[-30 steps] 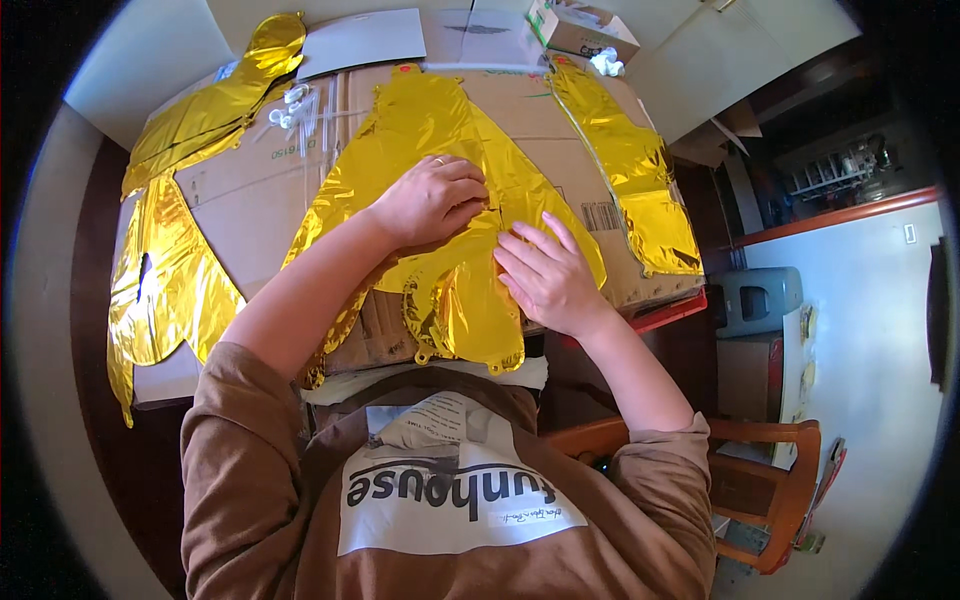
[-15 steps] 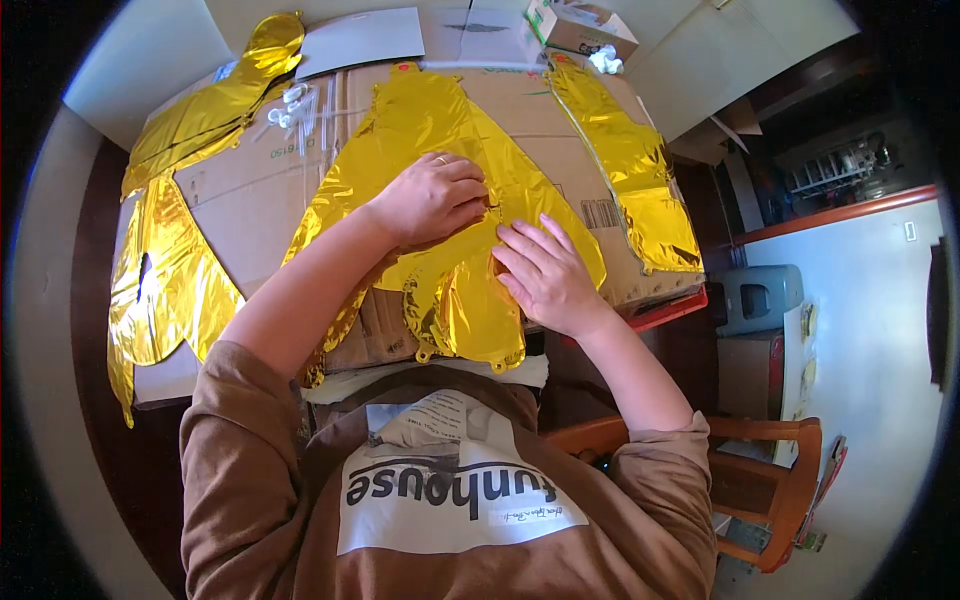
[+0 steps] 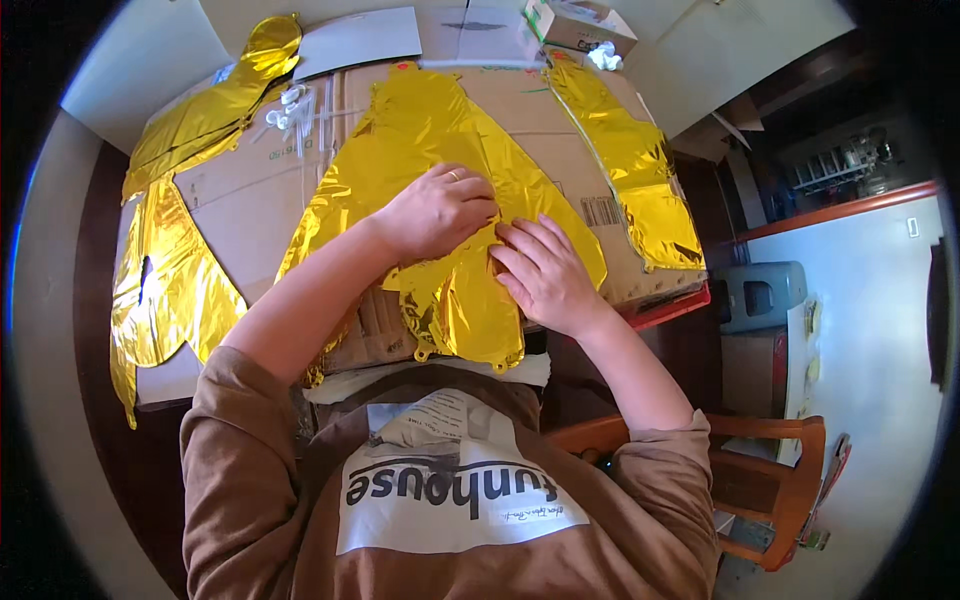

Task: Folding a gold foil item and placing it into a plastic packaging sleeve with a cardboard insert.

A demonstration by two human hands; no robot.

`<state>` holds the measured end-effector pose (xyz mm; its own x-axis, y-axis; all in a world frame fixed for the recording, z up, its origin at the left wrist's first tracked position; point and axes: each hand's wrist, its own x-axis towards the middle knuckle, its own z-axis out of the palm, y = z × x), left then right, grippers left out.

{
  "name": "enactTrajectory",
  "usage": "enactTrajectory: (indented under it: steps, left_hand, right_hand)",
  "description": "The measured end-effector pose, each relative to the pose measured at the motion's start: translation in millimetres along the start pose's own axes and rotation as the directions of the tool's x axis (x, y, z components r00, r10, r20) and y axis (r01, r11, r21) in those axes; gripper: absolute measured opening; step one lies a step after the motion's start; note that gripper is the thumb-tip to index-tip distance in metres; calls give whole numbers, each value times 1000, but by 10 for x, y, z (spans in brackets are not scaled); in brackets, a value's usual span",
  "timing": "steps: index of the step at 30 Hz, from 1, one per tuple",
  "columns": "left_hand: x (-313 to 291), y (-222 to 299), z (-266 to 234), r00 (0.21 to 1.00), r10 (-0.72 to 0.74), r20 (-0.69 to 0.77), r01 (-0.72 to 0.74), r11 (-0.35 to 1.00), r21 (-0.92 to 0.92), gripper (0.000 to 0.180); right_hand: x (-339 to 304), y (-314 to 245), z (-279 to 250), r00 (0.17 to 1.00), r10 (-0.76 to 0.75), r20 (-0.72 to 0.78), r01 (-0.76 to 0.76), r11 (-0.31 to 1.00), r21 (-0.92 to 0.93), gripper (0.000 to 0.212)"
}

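A flat, uninflated gold foil balloon [image 3: 425, 125] lies in front of me, its lower part overlapping near the table's front edge. My left hand [image 3: 440, 212] rests over its middle with the fingers curled in, pinching the foil beside the opening between its legs. Fingertips and thumb are partly hidden under the knuckles. Just to the right, my right hand [image 3: 545, 275] lies on the foil with its fingers stretched out and slightly spread. The two hands nearly meet.
Flattened cardboard [image 3: 235, 205] covers the table. Other gold foil balloons lie at the left [image 3: 180, 300] and right [image 3: 650, 190]. White ribbon pieces [image 3: 287, 105], a white board [image 3: 360, 40] and an open carton [image 3: 580, 28] are at the back. A wooden chair [image 3: 790, 490] stands lower right.
My left hand has slid slightly toward me and right, and its fingers have curled in more tightly on the foil. The right hand has barely moved.
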<state>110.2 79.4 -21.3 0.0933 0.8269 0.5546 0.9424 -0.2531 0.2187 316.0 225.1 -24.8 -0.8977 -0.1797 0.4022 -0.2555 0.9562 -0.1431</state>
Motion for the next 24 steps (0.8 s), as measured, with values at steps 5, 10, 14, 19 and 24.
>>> enactTrajectory:
  steps: [5, 10, 14, 19, 24]
  left_hand:
    - [-33, -27, 59, 998, -51, 26, 52, 998, -34, 21]
    - [-49, -41, 69, 997, -83, 8, 83, 994, -68, 20]
    - [-38, -52, 105, 997, -74, -14, 73, 996, -49, 22]
    - [-24, -54, 88, 997, -72, 38, 73, 997, -22, 25]
    - [-35, -45, 97, 997, -74, 15, 75, 997, -21, 25]
  right_hand:
    - [0, -10, -12, 1000, -1, -1, 1, 1000, -11, 36]
    - [46, -25, -90, 999, -11, 40, 13, 999, -51, 37]
    - [48, -18, -106, 999, -15, 43, 17, 999, -45, 39]
    - [49, 55, -61, 999, 42, -18, -41, 996, 79, 36]
    - [71, 72, -15, 1000, 4, -13, -5, 1000, -24, 33]
